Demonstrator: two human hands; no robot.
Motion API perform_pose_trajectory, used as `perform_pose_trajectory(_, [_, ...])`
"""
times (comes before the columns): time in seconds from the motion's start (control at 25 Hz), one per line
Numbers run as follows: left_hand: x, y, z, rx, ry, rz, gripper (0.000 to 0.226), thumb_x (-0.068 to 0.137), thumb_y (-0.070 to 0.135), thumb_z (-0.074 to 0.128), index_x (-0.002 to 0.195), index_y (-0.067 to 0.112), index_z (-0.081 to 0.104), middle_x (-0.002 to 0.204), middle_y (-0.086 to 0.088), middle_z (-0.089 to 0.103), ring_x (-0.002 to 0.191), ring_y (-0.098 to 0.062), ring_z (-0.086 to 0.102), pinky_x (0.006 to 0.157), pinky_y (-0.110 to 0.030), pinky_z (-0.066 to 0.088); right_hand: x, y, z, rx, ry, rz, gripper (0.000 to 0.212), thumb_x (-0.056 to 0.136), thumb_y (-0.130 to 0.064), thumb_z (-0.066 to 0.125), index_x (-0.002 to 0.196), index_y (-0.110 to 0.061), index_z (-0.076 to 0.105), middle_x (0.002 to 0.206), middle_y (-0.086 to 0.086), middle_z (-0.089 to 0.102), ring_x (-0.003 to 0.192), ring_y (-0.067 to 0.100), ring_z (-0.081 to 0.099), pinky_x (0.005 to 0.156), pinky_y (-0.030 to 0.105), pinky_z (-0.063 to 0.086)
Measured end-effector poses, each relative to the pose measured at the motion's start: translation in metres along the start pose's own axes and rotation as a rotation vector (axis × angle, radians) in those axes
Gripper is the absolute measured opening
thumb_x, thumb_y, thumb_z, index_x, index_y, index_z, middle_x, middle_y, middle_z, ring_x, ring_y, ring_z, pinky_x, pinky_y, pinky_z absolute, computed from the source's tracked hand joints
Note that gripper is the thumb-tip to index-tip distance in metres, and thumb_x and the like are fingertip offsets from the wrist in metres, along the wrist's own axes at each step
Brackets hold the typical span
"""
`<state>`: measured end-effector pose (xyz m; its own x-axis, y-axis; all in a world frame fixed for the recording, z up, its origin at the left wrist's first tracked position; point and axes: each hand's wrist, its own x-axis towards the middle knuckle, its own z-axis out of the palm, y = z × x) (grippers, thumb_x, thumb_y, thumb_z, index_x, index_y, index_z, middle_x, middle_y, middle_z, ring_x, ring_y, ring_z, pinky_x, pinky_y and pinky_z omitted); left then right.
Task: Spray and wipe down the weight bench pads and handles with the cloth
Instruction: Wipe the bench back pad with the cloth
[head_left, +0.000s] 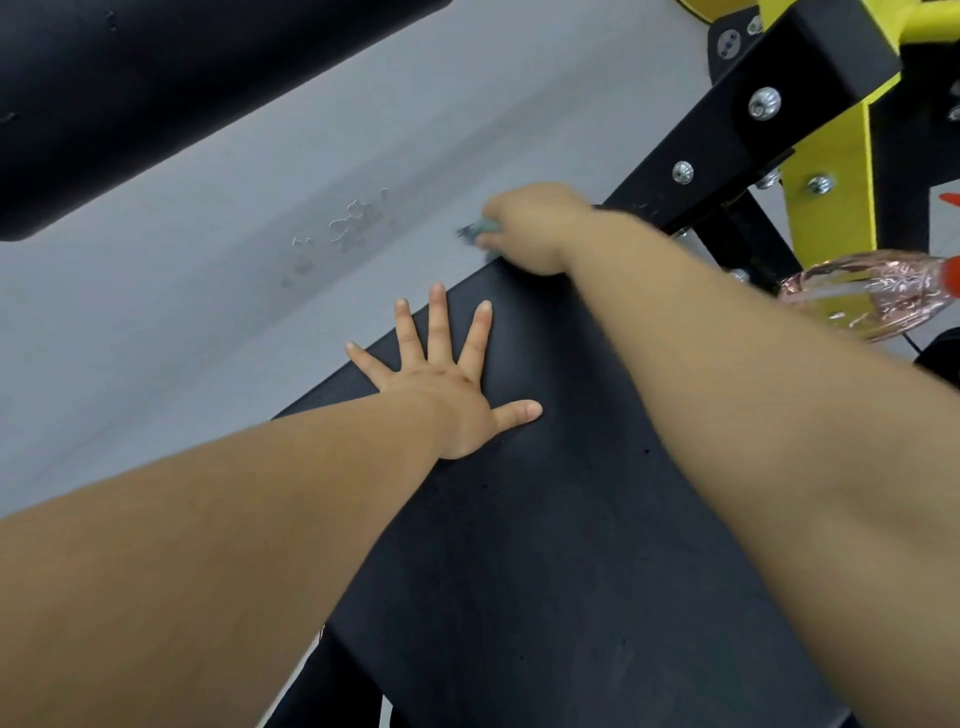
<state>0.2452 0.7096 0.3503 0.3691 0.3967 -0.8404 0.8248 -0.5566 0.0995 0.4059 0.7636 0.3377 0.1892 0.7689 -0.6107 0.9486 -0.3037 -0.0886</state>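
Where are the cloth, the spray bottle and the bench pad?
cloth (480, 229): head view, the teal corner that shows
spray bottle (862, 299): head view, its clear pinkish body
bench pad (545, 545): head view, its bare black top

Cloth (480, 231): mostly hidden inside the curled right hand (530, 228); only a blurred bluish corner shows. Bottle (878, 296): blurred, cut off by the right edge, markings unreadable. Roller (156, 104): cut off by the top and left edges. Pad (545, 545): runs out past the bottom edge
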Motion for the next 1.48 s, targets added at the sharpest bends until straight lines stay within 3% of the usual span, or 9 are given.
perform_pose_trajectory(0.16, [0.001, 0.0, 0.002, -0.019, 0.018, 0.01, 0.098, 0.071, 0.087, 0.021, 0.13, 0.038, -0.04, 0.138, -0.007, -0.051, 0.133, -0.036, -0.038, 0.099, -0.076, -0.006, -0.01, -0.041, 0.014, 0.07, -0.016, -0.219, 0.029, 0.099, -0.036, 0.04, 0.11, -0.013, 0.055, 0.116, 0.01, 0.06, 0.106, 0.027, 0.052, 0.073, 0.028, 0.031])
perform_pose_trajectory(0.4, [0.002, -0.004, 0.003, -0.02, 0.041, 0.06, 0.097, 0.073, 0.086, 0.021, 0.131, 0.037, -0.04, 0.139, -0.006, -0.051, 0.131, -0.039, -0.039, 0.097, -0.077, -0.006, -0.005, 0.026, -0.01, 0.011, 0.061, 0.13, 0.031, 0.098, -0.038, 0.041, 0.11, -0.012, 0.053, 0.116, 0.017, 0.057, 0.106, 0.033, 0.051, 0.079, 0.035, 0.035])
perform_pose_trajectory(0.56, [0.001, -0.008, 0.008, -0.103, 0.094, 0.118, 0.089, 0.08, 0.079, 0.022, 0.14, 0.037, -0.029, 0.144, -0.006, -0.045, 0.133, -0.035, -0.038, 0.097, -0.074, -0.012, -0.001, -0.04, 0.022, 0.07, 0.023, 0.01, 0.029, 0.098, -0.042, 0.037, 0.1, -0.019, 0.054, 0.112, 0.01, 0.061, 0.104, 0.03, 0.054, 0.08, 0.034, 0.037])
perform_pose_trajectory(0.72, [-0.006, -0.023, 0.018, -0.652, 0.379, 0.192, 0.053, 0.095, 0.041, 0.038, 0.142, 0.026, 0.022, 0.156, 0.0, 0.003, 0.143, -0.015, -0.003, 0.109, -0.058, -0.014, -0.01, -0.053, 0.031, 0.282, 0.183, -0.031, 0.025, 0.097, -0.04, 0.044, 0.105, -0.017, 0.051, 0.106, 0.006, 0.06, 0.102, 0.027, 0.054, 0.072, 0.029, 0.029])
perform_pose_trajectory(0.88, [-0.002, -0.025, -0.005, -1.239, 0.636, -0.066, 0.039, 0.096, 0.027, 0.042, 0.133, 0.016, 0.037, 0.139, 0.0, 0.031, 0.128, -0.016, 0.03, 0.112, -0.036, 0.021, -0.024, -0.047, 0.037, 0.345, 0.257, -0.075, 0.02, 0.089, -0.03, 0.057, 0.101, -0.014, 0.06, 0.104, 0.002, 0.061, 0.1, 0.022, 0.054, 0.092, 0.03, 0.035])
perform_pose_trajectory(0.96, [0.016, -0.028, -0.025, -1.228, 0.584, 0.013, 0.044, 0.099, 0.038, 0.032, 0.139, 0.019, 0.036, 0.146, -0.001, 0.032, 0.134, -0.018, 0.028, 0.112, -0.032, 0.02, -0.03, -0.05, 0.042, 0.397, 0.32, -0.076, 0.016, 0.088, -0.023, 0.053, 0.098, -0.014, 0.062, 0.102, -0.003, 0.064, 0.111, 0.019, 0.052, 0.115, 0.038, 0.014])
perform_pose_trajectory(1.08, [0.038, -0.027, -0.055, -1.14, 0.209, 0.297, 0.048, 0.099, 0.049, 0.023, 0.13, 0.025, 0.052, 0.135, 0.001, 0.05, 0.128, -0.015, 0.042, 0.108, -0.028, 0.025, -0.051, -0.045, 0.051, 0.426, 0.349, -0.085, 0.037, 0.086, -0.023, 0.056, 0.123, -0.016, 0.057, 0.126, -0.004, 0.054, 0.136, 0.019, 0.03, 0.116, 0.044, -0.002])
perform_pose_trajectory(1.28, [0.06, -0.023, -0.058, -0.636, 0.12, 0.412, 0.055, 0.096, 0.054, 0.031, 0.145, 0.028, 0.032, 0.152, 0.003, 0.032, 0.14, -0.016, 0.028, 0.115, -0.03, 0.018, -0.091, -0.048, 0.099, 0.369, 0.647, 0.146, 0.05, 0.086, -0.029, 0.058, 0.127, -0.004, 0.048, 0.143, 0.015, 0.037, 0.138, 0.034, 0.026, 0.116, 0.047, 0.01])
perform_pose_trajectory(1.48, [0.063, -0.033, -0.067, -0.485, 0.144, 0.33, 0.044, 0.103, 0.027, 0.024, 0.126, 0.002, 0.052, 0.133, -0.017, 0.051, 0.121, -0.028, 0.046, 0.089, -0.026, 0.033, -0.08, -0.05, 0.102, 0.485, 0.857, 0.29, 0.035, 0.084, -0.018, 0.049, 0.114, 0.0, 0.054, 0.123, 0.015, 0.053, 0.121, 0.032, 0.047, 0.103, 0.043, 0.036])
